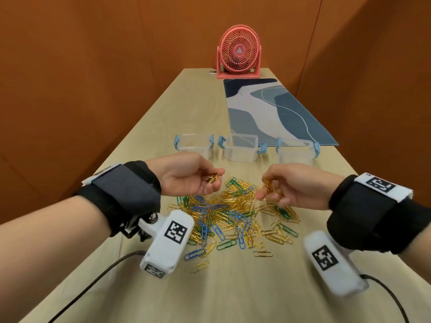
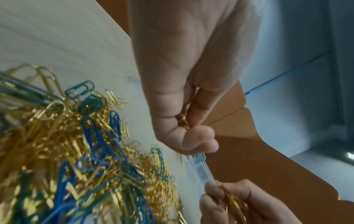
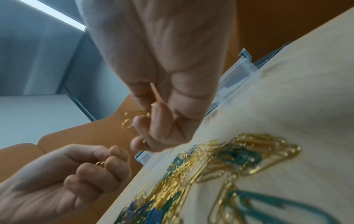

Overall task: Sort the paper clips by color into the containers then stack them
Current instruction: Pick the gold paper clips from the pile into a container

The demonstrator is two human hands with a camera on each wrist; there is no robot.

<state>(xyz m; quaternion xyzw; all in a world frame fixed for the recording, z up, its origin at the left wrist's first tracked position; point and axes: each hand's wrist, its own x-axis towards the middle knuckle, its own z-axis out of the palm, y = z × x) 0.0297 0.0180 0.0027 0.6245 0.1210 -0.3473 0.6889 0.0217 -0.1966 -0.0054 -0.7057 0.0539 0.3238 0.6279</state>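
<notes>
Above the mixed pile of paper clips (image 1: pixel 233 213) on the table (image 1: pixel 233 294), the left hand (image 1: pixel 186 177) and right hand (image 1: pixel 289 187) each pinch a small bunch of gold clips (image 1: pixel 211 178) in curled fingers, with three clear containers (image 1: pixel 241 148) standing just beyond.

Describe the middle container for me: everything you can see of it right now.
The middle container is a small rectangular tub of clear plastic, lidless and upright on the table, with a light blue latch hinged at each short end. It looks empty. It stands in a row between two matching tubs, apart from both, turned slightly askew, its far edge near the corner of the blue patterned mat. Neither hand touches it; the clip pile lies nearer the person.
</notes>
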